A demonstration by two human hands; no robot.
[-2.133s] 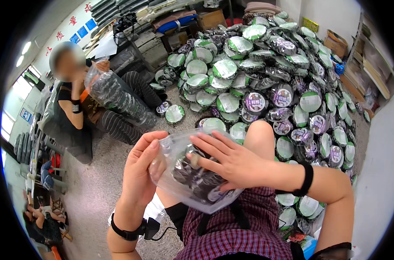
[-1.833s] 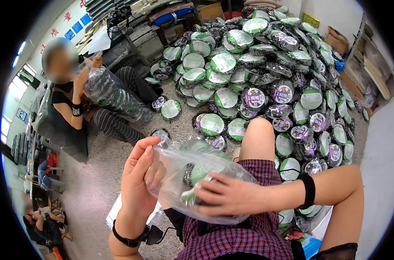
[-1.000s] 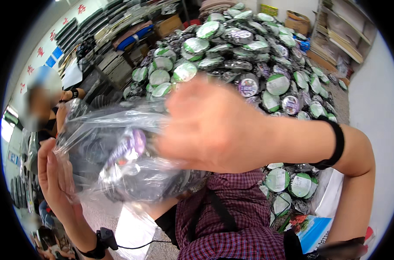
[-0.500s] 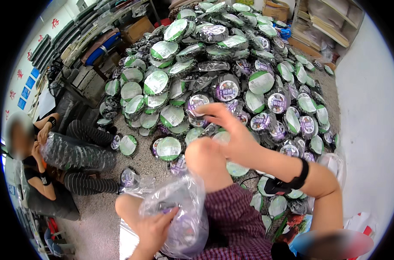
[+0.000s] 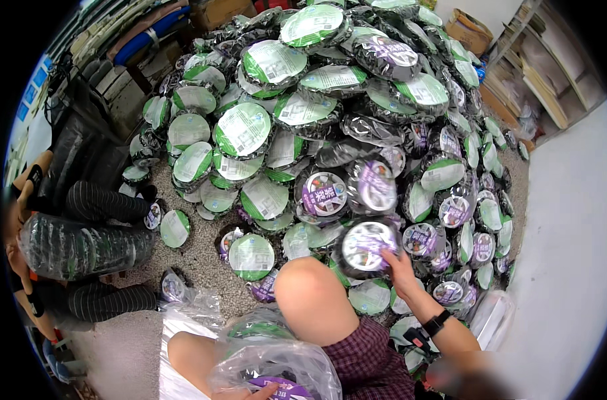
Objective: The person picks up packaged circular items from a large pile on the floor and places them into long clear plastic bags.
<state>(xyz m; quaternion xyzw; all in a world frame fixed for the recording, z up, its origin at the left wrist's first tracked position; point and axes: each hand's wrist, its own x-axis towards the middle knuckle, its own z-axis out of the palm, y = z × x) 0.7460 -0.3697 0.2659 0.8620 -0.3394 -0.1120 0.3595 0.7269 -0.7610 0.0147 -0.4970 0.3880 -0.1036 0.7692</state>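
My right hand (image 5: 398,267) reaches over my knee into a big heap of round black containers (image 5: 357,120) with green or purple labels. Its fingers close on the edge of a purple-labelled container (image 5: 365,245) at the heap's near side. My left hand (image 5: 247,393) shows only as fingertips at the lower edge. It holds a clear plastic bag (image 5: 277,363) in my lap, with purple-labelled containers inside. My bare knee (image 5: 311,300) sits between the bag and the heap.
Another person sits at the left on the speckled floor (image 5: 203,253), holding a long clear bag of stacked containers (image 5: 83,247). Loose containers lie between us. Shelves (image 5: 543,73) stand at the back right, a white wall (image 5: 570,267) on the right, crates at the back left.
The bag has come down from face height to my lap, held by the left hand alone. My right hand left the bag and reached out to a purple-labelled container in the heap.
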